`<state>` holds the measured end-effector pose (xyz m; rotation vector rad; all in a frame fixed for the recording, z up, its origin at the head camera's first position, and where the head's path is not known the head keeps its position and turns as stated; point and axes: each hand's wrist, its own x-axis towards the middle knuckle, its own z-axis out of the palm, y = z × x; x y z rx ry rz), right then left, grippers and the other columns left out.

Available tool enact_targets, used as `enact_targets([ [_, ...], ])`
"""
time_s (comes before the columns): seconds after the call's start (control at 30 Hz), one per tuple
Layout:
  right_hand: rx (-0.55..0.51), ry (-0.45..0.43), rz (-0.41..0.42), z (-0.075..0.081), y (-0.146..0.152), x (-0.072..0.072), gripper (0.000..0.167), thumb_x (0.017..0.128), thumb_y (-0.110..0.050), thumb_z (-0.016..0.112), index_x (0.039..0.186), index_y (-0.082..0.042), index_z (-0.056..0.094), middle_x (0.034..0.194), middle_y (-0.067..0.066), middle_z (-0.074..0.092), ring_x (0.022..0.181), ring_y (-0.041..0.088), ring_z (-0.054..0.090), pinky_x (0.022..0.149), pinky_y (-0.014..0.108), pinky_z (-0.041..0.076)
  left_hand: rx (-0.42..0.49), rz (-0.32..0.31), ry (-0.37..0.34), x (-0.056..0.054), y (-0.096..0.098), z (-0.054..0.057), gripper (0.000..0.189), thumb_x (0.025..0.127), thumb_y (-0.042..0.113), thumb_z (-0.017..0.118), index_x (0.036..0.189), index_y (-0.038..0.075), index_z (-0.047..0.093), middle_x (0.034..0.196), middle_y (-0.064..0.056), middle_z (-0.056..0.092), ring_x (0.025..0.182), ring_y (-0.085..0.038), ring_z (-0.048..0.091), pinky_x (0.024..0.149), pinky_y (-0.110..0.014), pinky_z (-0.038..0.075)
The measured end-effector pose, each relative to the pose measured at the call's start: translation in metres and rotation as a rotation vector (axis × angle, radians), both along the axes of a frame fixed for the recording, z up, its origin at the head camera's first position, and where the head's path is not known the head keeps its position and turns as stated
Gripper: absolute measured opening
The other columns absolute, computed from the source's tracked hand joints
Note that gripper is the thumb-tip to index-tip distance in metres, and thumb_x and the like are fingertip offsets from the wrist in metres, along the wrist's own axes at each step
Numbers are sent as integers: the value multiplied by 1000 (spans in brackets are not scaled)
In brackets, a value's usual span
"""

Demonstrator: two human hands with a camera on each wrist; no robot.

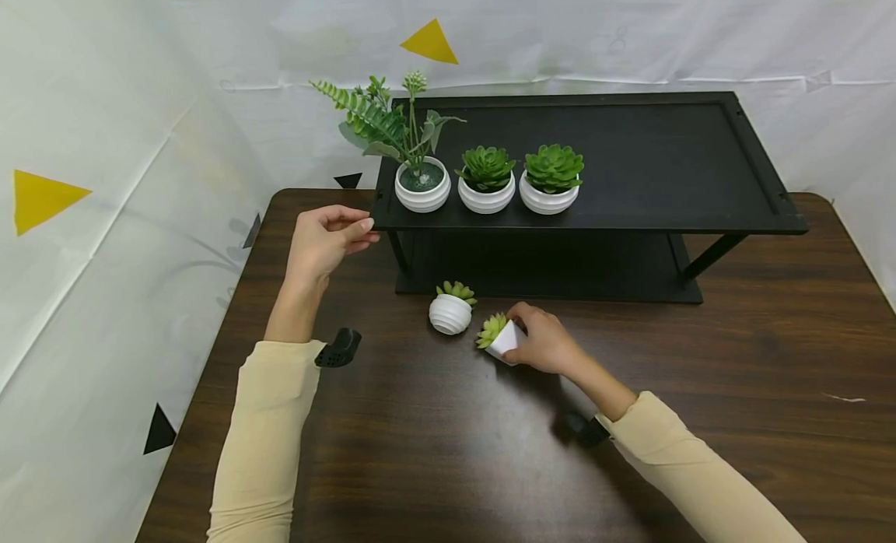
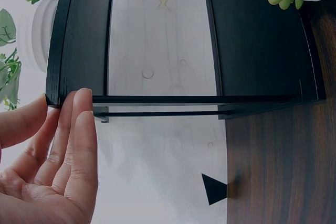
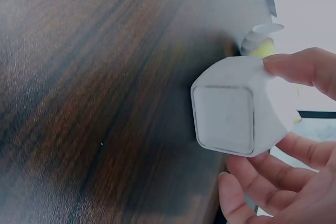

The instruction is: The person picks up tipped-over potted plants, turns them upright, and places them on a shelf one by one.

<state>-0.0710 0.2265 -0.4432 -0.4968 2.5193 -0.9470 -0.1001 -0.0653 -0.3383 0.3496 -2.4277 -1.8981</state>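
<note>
My left hand pinches the front left corner of a black two-tier shelf. In the left wrist view, the thumb lies against the edge of the top board and the fingers reach under it. Over the table, my right hand grips a small white angular pot with a yellow-green succulent. That pot is tipped to the left, and its square base faces the right wrist camera. Just left of it, a ribbed round white pot with a succulent leans over on the table.
On the shelf's top left stand a white pot with tall fern-like greenery and two white pots with green succulents. The brown wooden table meets white sheeting behind and at left, marked with yellow and black shapes.
</note>
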Motion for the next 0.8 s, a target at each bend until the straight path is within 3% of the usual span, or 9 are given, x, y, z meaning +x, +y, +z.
enact_targets([
  [0.27,-5,9,-9,0,1,-1,52,71,-18,77,112,2,52,101,18,54,85,27,51,67,36,47,17,-2,14,0,0,0,24,85,6,64,103,-9,62,78,-4,64,71,-15,67,69,-23,55],
  [0.47,29,36,-61,0,-3,2,53,72,-29,77,109,1,54,95,14,52,84,27,49,70,39,44,10,-4,14,0,0,0,24,86,6,64,104,-9,62,78,-4,64,72,-15,67,72,-27,55],
  [0.8,71,63,-92,0,-8,3,54,73,-34,76,107,2,54,96,16,54,82,27,52,65,38,47,10,-5,13,0,0,-1,24,86,6,63,104,-9,61,79,-3,64,70,-12,66,70,-25,55],
])
